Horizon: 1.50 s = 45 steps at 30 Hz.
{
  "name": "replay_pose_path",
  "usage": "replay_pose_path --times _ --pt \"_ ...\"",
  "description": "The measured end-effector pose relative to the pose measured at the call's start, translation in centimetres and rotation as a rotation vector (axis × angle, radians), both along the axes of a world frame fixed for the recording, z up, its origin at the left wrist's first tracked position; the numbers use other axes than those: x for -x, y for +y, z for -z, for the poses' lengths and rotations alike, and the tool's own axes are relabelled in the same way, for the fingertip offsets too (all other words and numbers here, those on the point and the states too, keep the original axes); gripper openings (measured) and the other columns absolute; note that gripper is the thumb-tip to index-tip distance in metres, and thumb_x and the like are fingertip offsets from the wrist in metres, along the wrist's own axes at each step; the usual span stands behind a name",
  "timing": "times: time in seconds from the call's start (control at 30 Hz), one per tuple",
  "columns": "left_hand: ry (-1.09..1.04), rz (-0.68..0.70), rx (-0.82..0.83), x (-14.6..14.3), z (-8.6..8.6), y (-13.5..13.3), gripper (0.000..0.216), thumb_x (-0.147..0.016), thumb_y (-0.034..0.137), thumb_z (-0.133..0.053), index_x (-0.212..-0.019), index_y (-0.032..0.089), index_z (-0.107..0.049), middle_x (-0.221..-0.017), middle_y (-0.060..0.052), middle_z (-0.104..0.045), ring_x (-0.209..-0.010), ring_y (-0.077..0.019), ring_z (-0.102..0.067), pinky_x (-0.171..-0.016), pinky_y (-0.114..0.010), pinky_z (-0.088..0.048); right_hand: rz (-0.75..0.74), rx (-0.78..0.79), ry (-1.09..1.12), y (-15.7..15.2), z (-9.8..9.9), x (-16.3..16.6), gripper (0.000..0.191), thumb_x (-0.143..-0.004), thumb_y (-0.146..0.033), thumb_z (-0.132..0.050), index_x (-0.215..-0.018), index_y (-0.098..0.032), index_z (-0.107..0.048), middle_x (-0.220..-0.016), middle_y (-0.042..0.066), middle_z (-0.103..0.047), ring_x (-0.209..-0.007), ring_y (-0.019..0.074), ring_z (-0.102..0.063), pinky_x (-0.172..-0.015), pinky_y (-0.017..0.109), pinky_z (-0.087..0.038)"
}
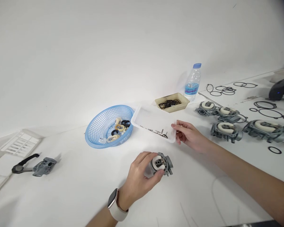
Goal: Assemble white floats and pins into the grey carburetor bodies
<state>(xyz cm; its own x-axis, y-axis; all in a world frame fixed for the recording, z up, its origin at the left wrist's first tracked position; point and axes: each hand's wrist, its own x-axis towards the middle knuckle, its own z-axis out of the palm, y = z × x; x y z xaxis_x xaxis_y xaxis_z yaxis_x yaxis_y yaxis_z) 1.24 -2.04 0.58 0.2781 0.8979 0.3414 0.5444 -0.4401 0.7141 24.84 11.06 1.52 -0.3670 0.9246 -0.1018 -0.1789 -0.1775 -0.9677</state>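
Near the front middle of the table, my left hand (140,176) is closed around a grey metal carburetor body (168,162) with a white C-shaped float on it. My right hand (191,135) pinches the right end of a white translucent plastic tray (151,118), thumb on the rim. Small metal pins and a dark ring (165,136) lie along the tray's near side; the tray looks tilted. To its left stands a blue mesh basket (97,138) with cream, black and amber floats inside.
Several more carburetor bodies (226,130) with white floats stand at right. Black rubber rings (274,150) lie around them. A beige box (185,105) of dark rings and a water bottle (192,85) are behind. At left sits a grey carburetor part (44,167) attached to a black lever.
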Motion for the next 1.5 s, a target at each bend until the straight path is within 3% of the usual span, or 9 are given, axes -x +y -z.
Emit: replay_pose_path --times 0.3,0.67,1.5 --pt "0.038 0.002 -0.015 0.08 0.08 -0.11 0.039 -0.091 0.026 -0.070 -0.129 0.024 -0.061 -0.122 -0.009 -0.068 -0.110 -0.0261 -0.065 -0.097 -0.043 -0.056 -0.039 -0.008 -0.027 -0.03 0.41 -0.11 0.041 -0.085 -0.049 -0.079 -0.075 -0.020 -0.052 -0.063 0.000 -0.065 -0.050 0.0128 -0.058 -0.050 0.025 -0.048" --pt "0.054 0.009 -0.025 0.13 0.04 -0.14 0.038 -0.092 0.027 -0.069 -0.129 0.024 -0.060 -0.122 -0.010 -0.068 -0.111 -0.0271 -0.065 -0.096 -0.044 -0.057 -0.026 0.035 0.017 0.22 0.18 -0.04 0.045 -0.080 -0.050 -0.081 -0.071 -0.020 -0.049 -0.057 -0.004 -0.058 -0.045 0.0107 -0.054 -0.045 0.023 -0.044" --pt "0.076 0.014 -0.034 0.17 0.01 -0.04 0.039 -0.093 0.026 -0.068 -0.131 0.024 -0.059 -0.123 -0.010 -0.067 -0.110 -0.0269 -0.065 -0.096 -0.043 -0.056 -0.044 0.016 -0.015 0.01 0.15 0.00 0.044 -0.082 -0.052 -0.079 -0.072 -0.020 -0.050 -0.058 -0.002 -0.060 -0.045 0.0109 -0.053 -0.046 0.023 -0.043"
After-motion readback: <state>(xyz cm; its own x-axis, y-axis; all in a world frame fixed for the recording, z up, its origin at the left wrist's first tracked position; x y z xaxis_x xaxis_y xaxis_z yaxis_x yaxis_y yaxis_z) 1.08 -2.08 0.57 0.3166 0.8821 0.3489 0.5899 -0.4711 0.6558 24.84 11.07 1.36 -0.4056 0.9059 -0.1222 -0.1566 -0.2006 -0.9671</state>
